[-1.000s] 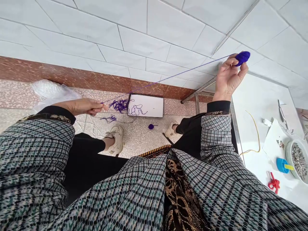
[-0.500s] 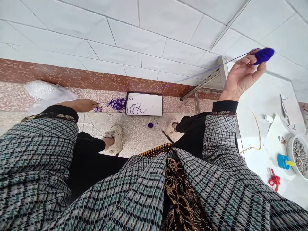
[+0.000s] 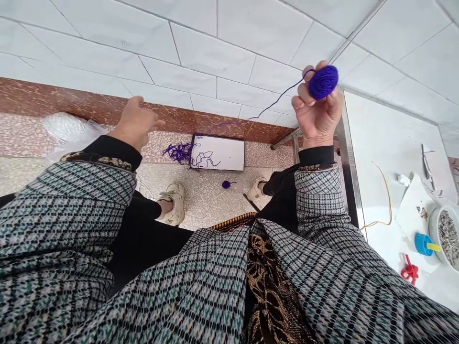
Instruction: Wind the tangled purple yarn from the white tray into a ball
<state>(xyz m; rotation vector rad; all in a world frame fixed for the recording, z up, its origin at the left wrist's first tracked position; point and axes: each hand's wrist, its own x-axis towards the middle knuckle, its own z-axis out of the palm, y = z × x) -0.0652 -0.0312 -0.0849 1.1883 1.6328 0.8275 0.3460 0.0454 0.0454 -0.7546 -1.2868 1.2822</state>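
Note:
My right hand [image 3: 315, 107] is raised at the upper right, its fingers closed around a purple ball of yarn [image 3: 323, 82]. From the ball a slack strand [image 3: 274, 102] curves down to the left, toward the floor. Nothing shows in my left hand [image 3: 135, 125], whose fingers are apart, in front of the brown baseboard. Right of it, a loose purple yarn tangle [image 3: 178, 153] spills over the left edge of a shallow white box lid [image 3: 229, 150] with a dark rim. A small purple yarn ball [image 3: 226, 184] lies on the floor between my shoes.
A clear plastic bag [image 3: 73, 131] lies on the floor at left. On the right, a white table [image 3: 376, 253] holds a yellow cord [image 3: 389, 200], a blue cap [image 3: 423, 243], a red knotted cord [image 3: 409, 271] and a bowl [image 3: 435, 229] of seeds or shells. A tiled wall runs behind.
My left hand has come up and right, away from the yarn near the floor. My right hand has moved left with the ball. The strand has gone from taut to slack.

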